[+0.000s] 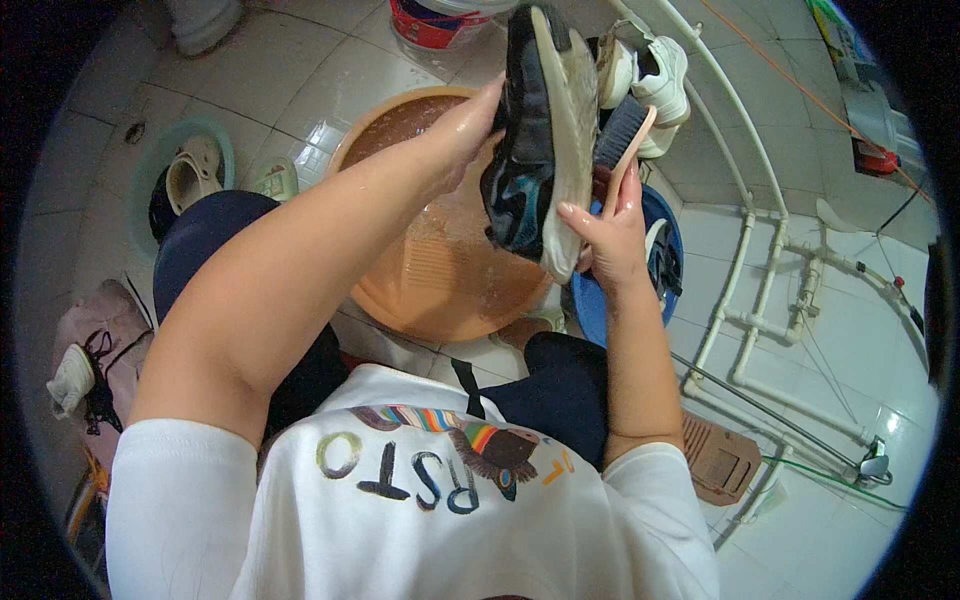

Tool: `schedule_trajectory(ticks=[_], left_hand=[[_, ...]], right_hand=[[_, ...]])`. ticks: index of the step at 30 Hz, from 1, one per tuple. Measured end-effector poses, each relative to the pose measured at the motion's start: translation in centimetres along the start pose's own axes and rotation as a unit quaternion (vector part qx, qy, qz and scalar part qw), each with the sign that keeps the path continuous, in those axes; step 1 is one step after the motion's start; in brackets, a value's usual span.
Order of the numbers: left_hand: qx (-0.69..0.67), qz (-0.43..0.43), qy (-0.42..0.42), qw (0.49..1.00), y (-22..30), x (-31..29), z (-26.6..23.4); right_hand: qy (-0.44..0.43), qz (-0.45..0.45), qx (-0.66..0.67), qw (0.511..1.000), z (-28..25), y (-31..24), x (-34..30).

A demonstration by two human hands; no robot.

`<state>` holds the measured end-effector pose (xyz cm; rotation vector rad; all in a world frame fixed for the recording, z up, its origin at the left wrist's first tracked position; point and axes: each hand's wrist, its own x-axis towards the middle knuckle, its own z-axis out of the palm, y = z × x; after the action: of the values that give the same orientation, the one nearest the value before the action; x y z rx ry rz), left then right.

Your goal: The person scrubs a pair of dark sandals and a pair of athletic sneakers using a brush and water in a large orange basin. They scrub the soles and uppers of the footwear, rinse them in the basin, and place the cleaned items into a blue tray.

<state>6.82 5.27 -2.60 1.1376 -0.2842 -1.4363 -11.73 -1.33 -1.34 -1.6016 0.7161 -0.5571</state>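
A wet black shoe with teal marks and a pale sole is tilted on its side above an orange basin of water with a ribbed washboard area. My left hand is closed on the shoe's upper, its fingertips hidden behind it. In my right hand is a scrubbing brush with a wooden back and dark bristles facing the sole. The right thumb lies along the sole's edge near the end closest to me. Whether the bristles touch the sole, I cannot tell.
Right of the basin stands a blue tub with dark footwear; white sneakers sit behind it. A pale green basin with clogs is at left. A red-and-white bucket stands at the back. White pipes line the right wall.
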Motion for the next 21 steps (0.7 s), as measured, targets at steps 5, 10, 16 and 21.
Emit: schedule_trajectory(ticks=[5, 10, 16, 21], left_hand=[[-0.190, -0.016, -0.138, 0.972, -2.6, 0.2, 0.7], [-0.047, 0.073, 0.028, 0.996, -4.5, 0.0, 2.6], [-0.137, 0.068, 0.059, 0.986, -3.7, 1.2, 3.1], [-0.187, 0.011, -0.108, 0.976, -2.9, 0.1, 3.0]], right_hand=[[0.126, -0.092, -0.059, 0.986, 2.8, -0.7, -0.3], [0.181, -0.132, -0.093, 0.970, 2.6, 0.7, 0.3], [0.150, -0.177, -0.080, 0.970, 4.5, 0.6, 0.5], [0.096, -0.179, -0.102, 0.974, 3.9, 0.2, 0.3]])
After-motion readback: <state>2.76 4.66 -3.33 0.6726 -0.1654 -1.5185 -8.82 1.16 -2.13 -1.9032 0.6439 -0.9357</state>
